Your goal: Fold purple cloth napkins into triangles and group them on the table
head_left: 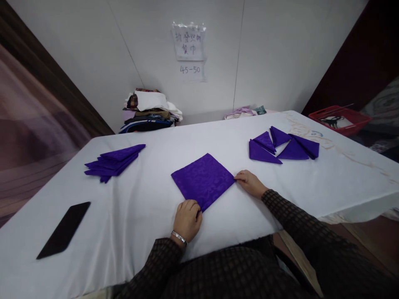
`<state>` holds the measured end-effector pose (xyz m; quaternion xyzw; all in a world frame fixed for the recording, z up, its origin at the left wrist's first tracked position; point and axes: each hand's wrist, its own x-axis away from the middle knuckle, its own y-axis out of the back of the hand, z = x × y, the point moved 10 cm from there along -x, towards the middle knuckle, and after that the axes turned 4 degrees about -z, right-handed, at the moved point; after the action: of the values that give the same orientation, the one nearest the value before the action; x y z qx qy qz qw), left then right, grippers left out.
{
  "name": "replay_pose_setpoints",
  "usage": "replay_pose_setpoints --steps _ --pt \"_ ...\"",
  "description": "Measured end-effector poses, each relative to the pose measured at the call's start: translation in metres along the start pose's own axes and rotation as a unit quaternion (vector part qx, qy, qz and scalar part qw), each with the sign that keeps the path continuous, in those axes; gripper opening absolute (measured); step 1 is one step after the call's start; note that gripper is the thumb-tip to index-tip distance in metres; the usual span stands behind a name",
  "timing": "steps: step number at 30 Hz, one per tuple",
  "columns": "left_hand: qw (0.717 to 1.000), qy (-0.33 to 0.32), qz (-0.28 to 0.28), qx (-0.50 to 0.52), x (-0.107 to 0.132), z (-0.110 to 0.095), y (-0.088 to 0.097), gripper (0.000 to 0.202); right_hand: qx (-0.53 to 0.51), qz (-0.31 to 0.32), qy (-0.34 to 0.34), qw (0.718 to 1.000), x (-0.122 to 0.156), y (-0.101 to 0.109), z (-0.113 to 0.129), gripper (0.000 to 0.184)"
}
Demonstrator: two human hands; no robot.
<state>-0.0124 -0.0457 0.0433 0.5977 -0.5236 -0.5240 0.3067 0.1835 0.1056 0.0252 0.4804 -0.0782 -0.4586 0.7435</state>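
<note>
A white-covered table (pixel 149 220) spreads across the scene. The right arm (pixel 302 224) stretches from the near right toward the middle; the left arm (pixel 163 257) slants up from the near edge, elbow low. Between the hands, at the table's middle, lies a purple cloth (pixel 204 178), flat, its corners pointing left, right, near and far. Folded purple triangles (pixel 293 149) sit far right, a fanned purple pile (pixel 115 162) far left. The left hand (pixel 187 218), back upward and fingers bent, pinches the cloth's near corner; the right hand (pixel 249 182), palm down, narrowly pinches its right corner.
</note>
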Motion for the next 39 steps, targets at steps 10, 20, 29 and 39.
replay_pose_setpoints --steps 10,20,29,39 --pt "1.0 0.025 0.003 -0.006 0.007 0.008 -0.005 0.014 0.051 0.004 0.13 0.99 0.014 -0.004 0.067 0.041" --pt "0.998 0.057 0.02 0.0 0.013 0.012 0.006 0.006 0.111 0.143 0.144 0.973 0.036 -0.064 0.072 0.059" --pt "1.0 0.002 -0.002 0.0 -0.05 0.005 -0.005 0.037 0.135 0.152 0.165 0.965 0.039 -0.071 0.068 0.057" --pt "0.976 0.189 0.073 -0.079 -0.034 0.123 -0.027 0.075 0.125 0.159 0.168 0.965 0.04 -0.07 0.069 0.053"
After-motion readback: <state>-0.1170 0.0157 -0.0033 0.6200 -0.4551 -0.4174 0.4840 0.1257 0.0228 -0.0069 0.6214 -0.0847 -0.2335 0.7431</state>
